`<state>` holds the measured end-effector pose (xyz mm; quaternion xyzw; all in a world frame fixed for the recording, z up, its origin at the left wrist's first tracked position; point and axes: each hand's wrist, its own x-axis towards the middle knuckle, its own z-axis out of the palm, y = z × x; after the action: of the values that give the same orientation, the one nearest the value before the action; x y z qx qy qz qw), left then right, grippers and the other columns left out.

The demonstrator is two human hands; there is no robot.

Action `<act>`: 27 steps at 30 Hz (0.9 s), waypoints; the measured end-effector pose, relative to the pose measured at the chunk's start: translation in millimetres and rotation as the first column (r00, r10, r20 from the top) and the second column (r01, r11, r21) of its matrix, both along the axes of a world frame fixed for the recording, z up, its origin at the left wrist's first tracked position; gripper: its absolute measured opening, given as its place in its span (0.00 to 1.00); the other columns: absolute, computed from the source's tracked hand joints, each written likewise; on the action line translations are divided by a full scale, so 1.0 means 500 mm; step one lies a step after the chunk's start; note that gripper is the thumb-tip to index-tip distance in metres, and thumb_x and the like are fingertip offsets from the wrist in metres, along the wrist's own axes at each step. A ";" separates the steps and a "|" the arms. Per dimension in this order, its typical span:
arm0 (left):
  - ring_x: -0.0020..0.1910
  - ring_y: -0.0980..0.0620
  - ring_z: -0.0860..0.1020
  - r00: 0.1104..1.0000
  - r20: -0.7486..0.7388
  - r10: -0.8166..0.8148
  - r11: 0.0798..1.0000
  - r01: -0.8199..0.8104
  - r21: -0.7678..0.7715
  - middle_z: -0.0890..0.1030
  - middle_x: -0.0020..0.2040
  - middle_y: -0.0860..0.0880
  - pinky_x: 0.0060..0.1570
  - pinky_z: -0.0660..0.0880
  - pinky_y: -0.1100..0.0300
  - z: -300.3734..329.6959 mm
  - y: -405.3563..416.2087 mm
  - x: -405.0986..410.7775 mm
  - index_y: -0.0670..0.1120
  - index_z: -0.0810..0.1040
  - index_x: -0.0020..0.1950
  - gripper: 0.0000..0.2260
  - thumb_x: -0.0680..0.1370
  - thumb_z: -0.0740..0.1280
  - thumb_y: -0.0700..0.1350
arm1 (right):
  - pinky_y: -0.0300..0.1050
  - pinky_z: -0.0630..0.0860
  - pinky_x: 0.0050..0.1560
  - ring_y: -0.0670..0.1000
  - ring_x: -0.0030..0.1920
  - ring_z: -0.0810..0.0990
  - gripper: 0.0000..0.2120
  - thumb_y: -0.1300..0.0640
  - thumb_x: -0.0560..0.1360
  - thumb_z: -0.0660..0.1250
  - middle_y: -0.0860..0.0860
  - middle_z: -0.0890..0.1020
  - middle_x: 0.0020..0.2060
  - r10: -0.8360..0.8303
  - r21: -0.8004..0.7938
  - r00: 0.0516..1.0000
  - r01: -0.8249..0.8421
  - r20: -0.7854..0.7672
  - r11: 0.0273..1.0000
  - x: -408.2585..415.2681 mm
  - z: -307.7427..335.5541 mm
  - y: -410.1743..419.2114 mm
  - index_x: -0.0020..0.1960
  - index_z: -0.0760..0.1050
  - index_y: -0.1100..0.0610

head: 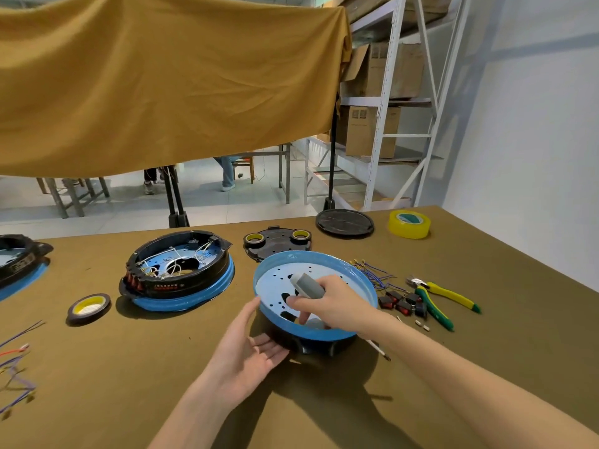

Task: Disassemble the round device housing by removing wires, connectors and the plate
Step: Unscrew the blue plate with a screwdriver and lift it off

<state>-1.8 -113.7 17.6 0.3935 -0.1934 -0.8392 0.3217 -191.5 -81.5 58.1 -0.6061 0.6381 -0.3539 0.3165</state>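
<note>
Disassembly of a round housing (311,338), tilted up on the table (421,400) just in front of the person. The left hand (249,348), fingers straight and palm up, props the black underside at the near-left rim. The right hand (327,306) grips a grey driver (306,285), its working end hidden behind the fingers, over the perforated plate (275,283) inside the blue rim. The step appears to be freeing the plate: the driver should stay square to the fastener while the left hand keeps the housing from rocking. Counts: three housings in view, one held, one still wired (178,270) at centre-left, one cut off at the left edge (19,264); three small tape rolls, one large yellow roll (409,224); one pair of pliers (437,296); about four detached switches (403,303).
</note>
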 end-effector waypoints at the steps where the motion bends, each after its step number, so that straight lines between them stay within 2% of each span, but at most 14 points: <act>1: 0.73 0.34 0.70 0.998 0.053 -0.023 0.998 0.025 -0.051 0.69 0.72 0.31 0.74 0.68 0.40 -0.001 -0.003 -0.005 0.43 0.57 0.81 0.47 0.70 0.80 0.51 | 0.31 0.72 0.28 0.39 0.28 0.77 0.13 0.41 0.75 0.73 0.48 0.86 0.35 -0.021 0.033 0.999 0.020 0.040 0.999 -0.004 -0.007 -0.001 0.46 0.77 0.50; 4: 0.66 0.36 0.77 0.972 0.232 -0.037 0.980 0.080 -0.180 0.77 0.61 0.35 0.69 0.75 0.42 -0.011 -0.016 -0.016 0.40 0.70 0.71 0.39 0.65 0.82 0.49 | 0.34 0.76 0.31 0.41 0.28 0.78 0.14 0.42 0.75 0.74 0.48 0.84 0.33 -0.057 0.043 0.997 0.055 0.050 0.998 -0.010 -0.027 -0.003 0.46 0.78 0.52; 7: 0.55 0.39 0.83 0.954 0.298 -0.026 0.976 0.089 -0.198 0.83 0.54 0.36 0.58 0.82 0.46 -0.030 -0.031 -0.012 0.37 0.75 0.61 0.33 0.62 0.82 0.49 | 0.38 0.76 0.28 0.43 0.27 0.76 0.16 0.44 0.76 0.73 0.46 0.77 0.29 -0.097 -0.052 0.989 0.103 0.110 0.993 -0.017 -0.012 -0.007 0.46 0.81 0.58; 9: 0.52 0.39 0.86 0.947 0.318 -0.031 0.975 0.098 -0.197 0.85 0.53 0.35 0.50 0.84 0.49 -0.041 -0.042 -0.005 0.36 0.77 0.59 0.34 0.60 0.83 0.50 | 0.40 0.75 0.28 0.45 0.25 0.72 0.19 0.45 0.78 0.70 0.47 0.73 0.28 -0.128 -0.105 0.956 0.160 0.265 0.981 -0.026 0.020 -0.016 0.49 0.79 0.63; 11: 0.49 0.40 0.87 0.942 0.327 -0.071 0.970 0.142 -0.198 0.87 0.49 0.36 0.45 0.85 0.50 -0.044 -0.051 0.003 0.35 0.77 0.58 0.35 0.59 0.84 0.52 | 0.42 0.74 0.29 0.47 0.24 0.69 0.21 0.44 0.80 0.67 0.50 0.72 0.29 -0.126 -0.113 0.878 0.199 0.461 0.973 -0.028 0.060 -0.028 0.51 0.77 0.64; 13: 0.48 0.41 0.88 0.936 0.325 -0.132 0.961 0.201 -0.188 0.87 0.49 0.36 0.42 0.86 0.52 -0.044 -0.057 0.008 0.35 0.77 0.59 0.36 0.61 0.83 0.54 | 0.44 0.71 0.29 0.49 0.25 0.68 0.21 0.42 0.81 0.64 0.52 0.73 0.30 -0.108 -0.115 0.797 0.217 0.595 0.969 -0.021 0.088 -0.043 0.50 0.75 0.62; 16: 0.49 0.42 0.87 0.926 0.330 -0.183 0.947 0.256 -0.192 0.87 0.51 0.37 0.42 0.85 0.53 -0.050 -0.062 0.010 0.35 0.78 0.61 0.36 0.63 0.82 0.57 | 0.43 0.68 0.28 0.50 0.25 0.67 0.21 0.39 0.81 0.62 0.50 0.72 0.28 -0.084 -0.111 0.692 0.232 0.717 0.966 0.003 0.103 -0.069 0.47 0.72 0.58; 22: 0.50 0.43 0.87 0.917 0.359 -0.176 0.941 0.264 -0.213 0.87 0.52 0.37 0.45 0.85 0.53 -0.062 -0.072 0.009 0.35 0.76 0.63 0.42 0.60 0.81 0.61 | 0.44 0.70 0.30 0.50 0.27 0.67 0.26 0.32 0.75 0.59 0.50 0.70 0.28 0.024 -0.277 0.711 0.243 0.703 0.930 0.066 0.088 -0.115 0.44 0.70 0.56; 27: 0.49 0.43 0.87 0.918 0.358 -0.173 0.940 0.262 -0.218 0.87 0.50 0.37 0.43 0.85 0.54 -0.065 -0.070 0.009 0.35 0.76 0.62 0.41 0.60 0.81 0.61 | 0.44 0.71 0.32 0.51 0.29 0.68 0.28 0.30 0.74 0.57 0.51 0.70 0.29 0.079 -0.320 0.701 0.220 0.709 0.921 0.091 0.076 -0.133 0.46 0.68 0.57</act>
<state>2.8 -148.6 -15.0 0.4596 -0.3967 -0.7583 0.2374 -145.8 -147.9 95.9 -0.4469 0.4086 -0.6886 0.3988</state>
